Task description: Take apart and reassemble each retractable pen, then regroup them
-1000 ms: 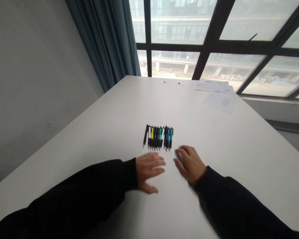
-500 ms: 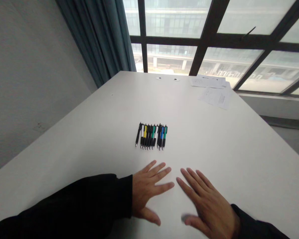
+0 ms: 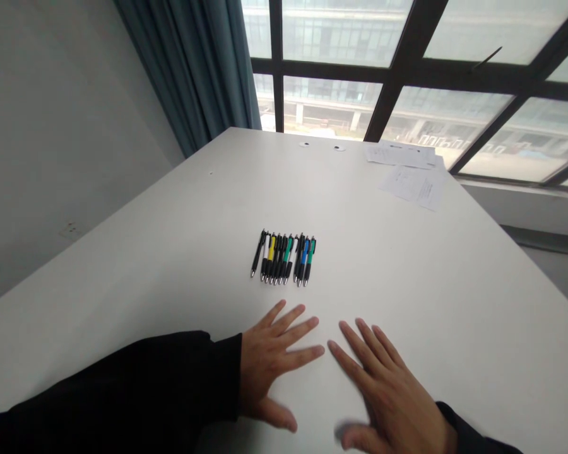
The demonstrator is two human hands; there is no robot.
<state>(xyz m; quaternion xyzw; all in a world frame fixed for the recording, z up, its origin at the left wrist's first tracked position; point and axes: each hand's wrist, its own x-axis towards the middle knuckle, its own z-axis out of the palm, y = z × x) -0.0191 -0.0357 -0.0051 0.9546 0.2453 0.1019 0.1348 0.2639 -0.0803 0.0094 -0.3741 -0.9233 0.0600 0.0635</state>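
Note:
Several pens (image 3: pixel 284 258) lie side by side in a row on the white table (image 3: pixel 397 271), tips toward me. Their barrels are black, white, yellow, green and blue; a black pen (image 3: pixel 258 253) at the left end leans slightly apart from the rest. Just in front of the row, my left hand (image 3: pixel 274 362) is spread palm down, holding nothing. To its right, my right hand (image 3: pixel 383 384) is also spread with fingers pointing forward, holding nothing. Neither hand touches the pens. A small dark patch shows beside my right thumb, too blurred to make out.
Printed papers (image 3: pixel 409 173) lie at the table's far right corner. Two small white oval pieces (image 3: pixel 339 149) sit at the far edge. Beyond are a blue curtain (image 3: pixel 203 69) and a dark-framed window (image 3: pixel 331 72); a grey wall (image 3: pixel 66 113) stands to the left.
The view has shifted slightly, so the pens and both hands appear a little farther left. Both hands stay spread in the same poses, and the pens keep their arrangement.

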